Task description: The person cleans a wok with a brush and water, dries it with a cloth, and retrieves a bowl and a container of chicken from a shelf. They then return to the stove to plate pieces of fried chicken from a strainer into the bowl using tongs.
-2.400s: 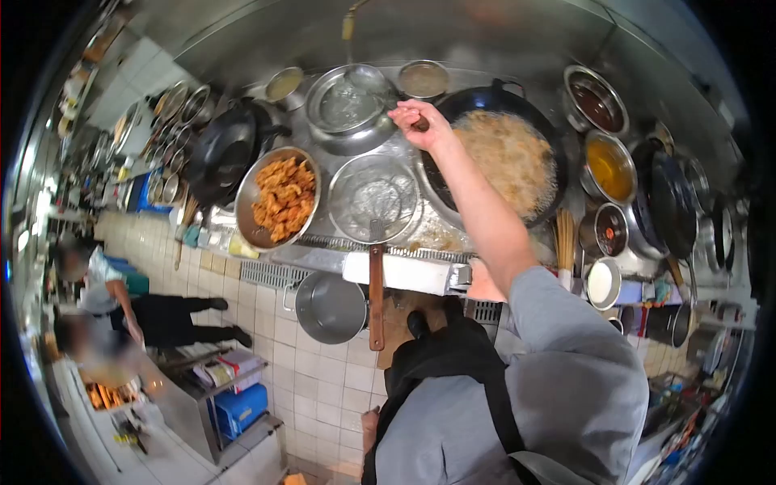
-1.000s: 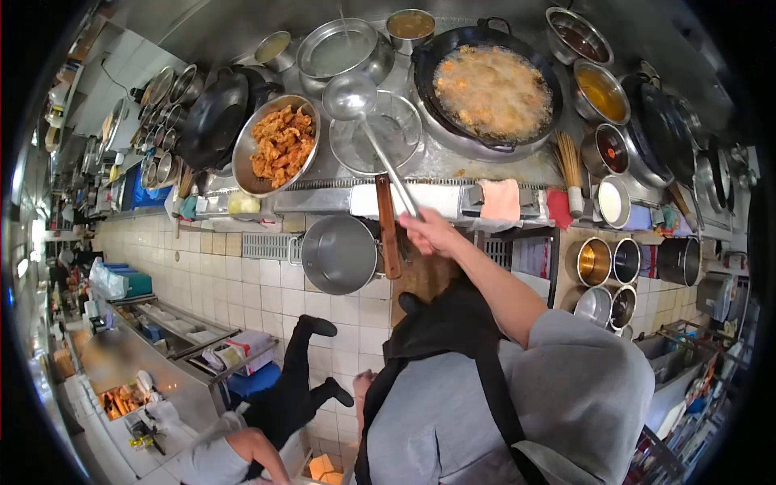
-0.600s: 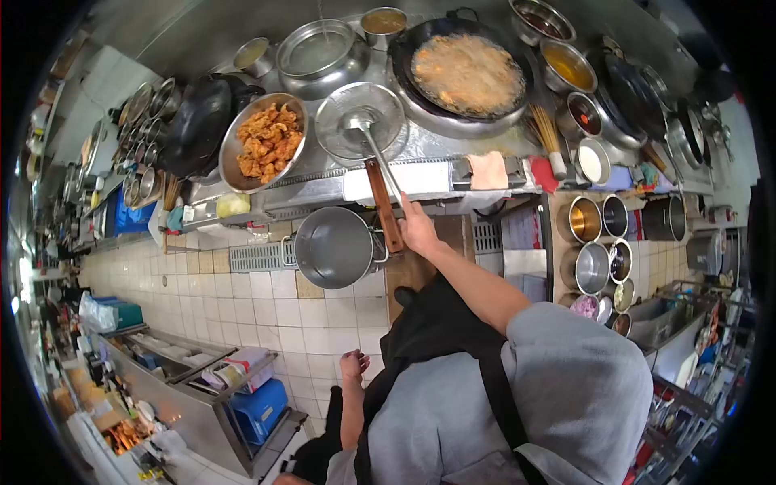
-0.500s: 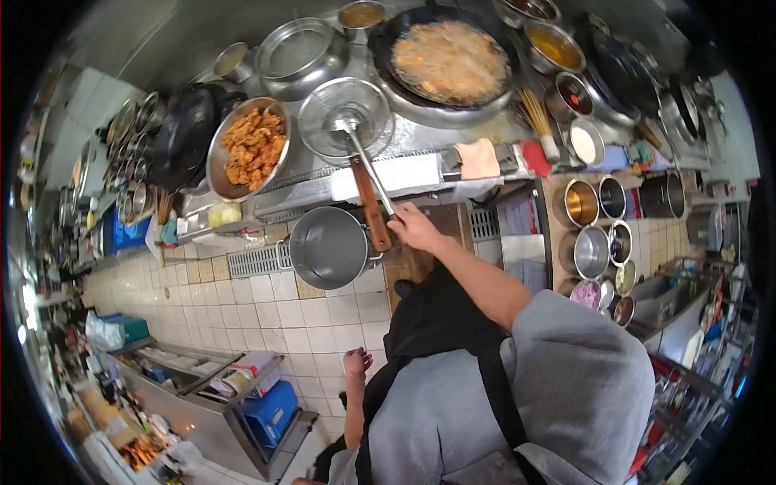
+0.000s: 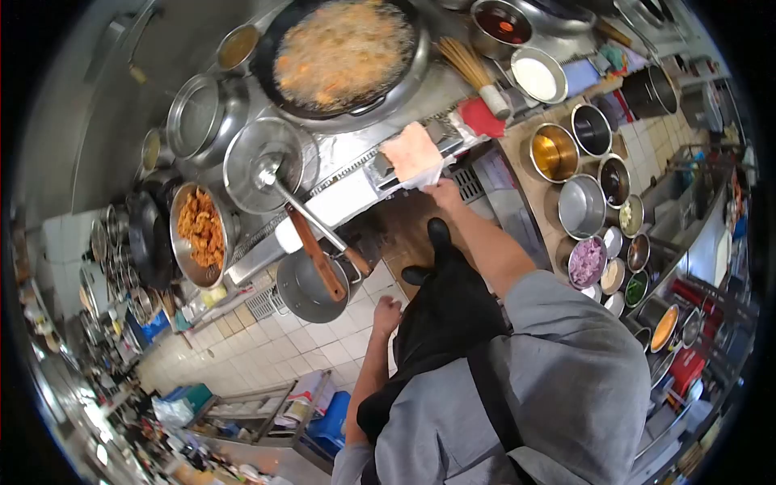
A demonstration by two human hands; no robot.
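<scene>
The right hand pinches the peach cloth lying on the stove's front edge below the big frying wok, while the left hand hangs curled in a loose fist, holding nothing.

A pale pink cloth hangs crumpled over the front edge of the steel stove counter, just below the wok. Its lower corner is pinched in the right hand.
</scene>
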